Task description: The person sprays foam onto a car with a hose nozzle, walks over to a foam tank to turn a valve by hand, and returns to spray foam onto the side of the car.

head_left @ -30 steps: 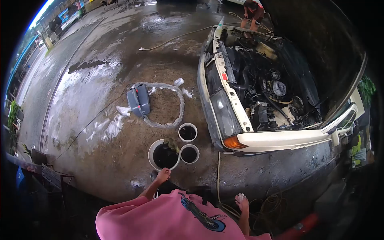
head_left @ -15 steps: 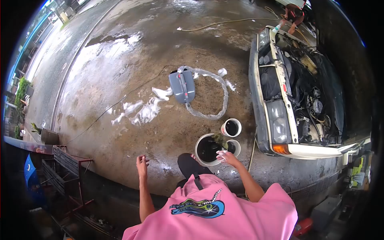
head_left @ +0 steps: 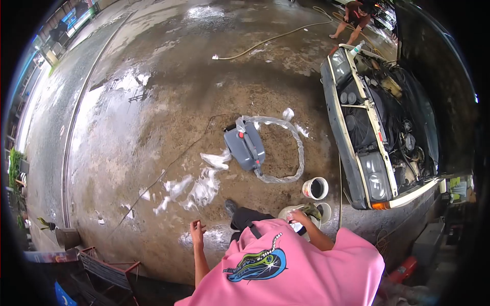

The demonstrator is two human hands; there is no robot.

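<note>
My left hand (head_left: 197, 232) hangs over the wet floor at my left side, its fingers loosely curled and apart, with nothing in them. Above the large white bucket (head_left: 284, 212) is my right hand (head_left: 298, 217), fingers loosely bent; I make out nothing held in it. A greenish-brown cloth (head_left: 310, 209) drapes over the bucket's rim. Beside it stand a smaller white bucket (head_left: 326, 216) and another white bucket (head_left: 307, 189) with dark contents. My pink shirt partly covers the large bucket.
A grey machine (head_left: 244, 148) with a plastic-wrapped hose (head_left: 301, 153) lies ahead among white foam (head_left: 204, 187). To the right is a car front (head_left: 377, 176) with its engine bay exposed. Another person (head_left: 356, 16) crouches beyond it, near a yellowish hose (head_left: 275, 33). A metal bench (head_left: 109, 270) stands left.
My view has shifted, and the machine, foam and buckets appear lower. My shoe now shows ahead of me. My right hand appears nearer my shirt; the other person has changed posture.
</note>
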